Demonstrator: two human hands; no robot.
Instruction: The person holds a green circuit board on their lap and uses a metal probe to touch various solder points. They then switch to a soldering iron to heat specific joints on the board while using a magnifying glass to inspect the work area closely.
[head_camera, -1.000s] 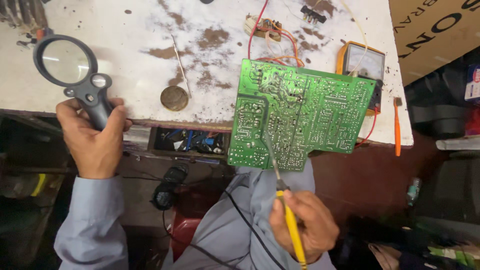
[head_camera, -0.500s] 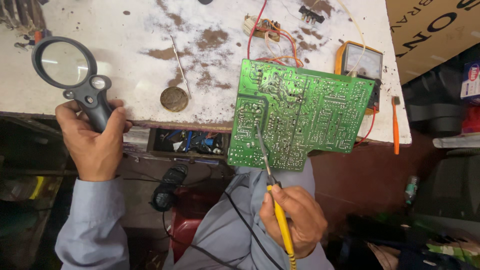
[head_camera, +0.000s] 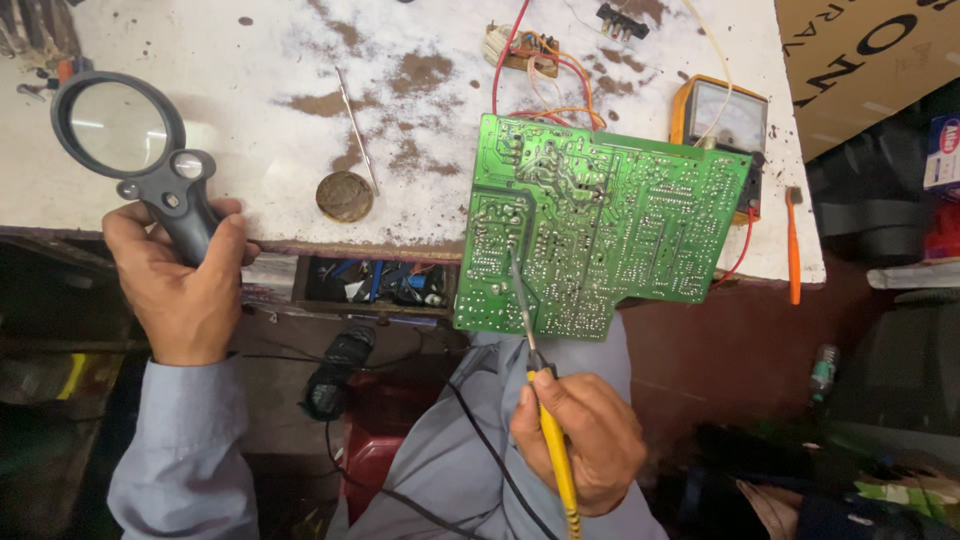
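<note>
- Green circuit board (head_camera: 610, 230) lies solder side up, half on the worn white bench top (head_camera: 250, 120), its near edge hanging out past the bench edge toward the person.
- R hand (head_camera: 585, 440) is closed around a yellow-handled soldering iron (head_camera: 545, 420); the tip now sits on the board's lower-left area, just beside a vertical trace. Vs 1 s ago the tip has slid a little up and left across the solder joints and the hand has come closer in, so this reads as probing or reworking joints one by one, not lifting off.
- L hand (head_camera: 185, 290) is clamped on the dark handle of a magnifying glass (head_camera: 125, 135), held out over the bench's left end, well apart from the board. Position barely changed; the lens isn't over the work pt.
- Red and orange wires (head_camera: 530, 60) run from the board's top edge to a small component block.
- Analog meter in an orange case (head_camera: 720, 115) is partly tucked under the board's top-right corner.
- Round brownish tin lid (head_camera: 345, 195) and a thin metal rod (head_camera: 355, 125) lie just beside each other, mid-bench.
- Orange toothbrush (head_camera: 793, 245) hangs over the bench's right edge.
- Bench: white paint, chipped w/ brown patches. An open drawer (head_camera: 375, 285) below holds mixed tools.
- Room: dim clutter underneath, cardboard box (head_camera: 860, 60) at upper right.
</note>
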